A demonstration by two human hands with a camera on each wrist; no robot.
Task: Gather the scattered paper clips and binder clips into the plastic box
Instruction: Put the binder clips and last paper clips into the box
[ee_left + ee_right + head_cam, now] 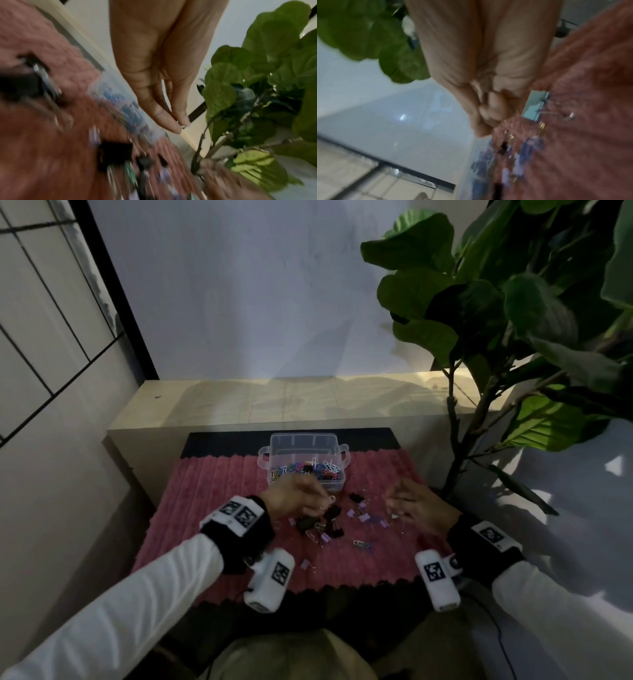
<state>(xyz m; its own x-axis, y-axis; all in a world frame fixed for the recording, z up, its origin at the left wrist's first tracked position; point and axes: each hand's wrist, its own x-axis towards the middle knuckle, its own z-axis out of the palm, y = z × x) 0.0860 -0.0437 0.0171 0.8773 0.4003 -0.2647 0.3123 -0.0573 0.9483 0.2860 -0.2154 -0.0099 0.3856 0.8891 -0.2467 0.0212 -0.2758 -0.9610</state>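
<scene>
The clear plastic box [306,462], already holding many coloured paper clips, sat at twelve o'clock on the pink ribbed mat [212,494]. The left hand [294,496], at its near edge, pinched what looked like a silver paper clip [331,498] between thumb and fingertips, judged mid-carry. The right hand [416,503], at three o'clock, was curled; what it held could not be told. Black and lilac binder clips [334,520] lay scattered between them. Next: release over the box, then pick again.
</scene>
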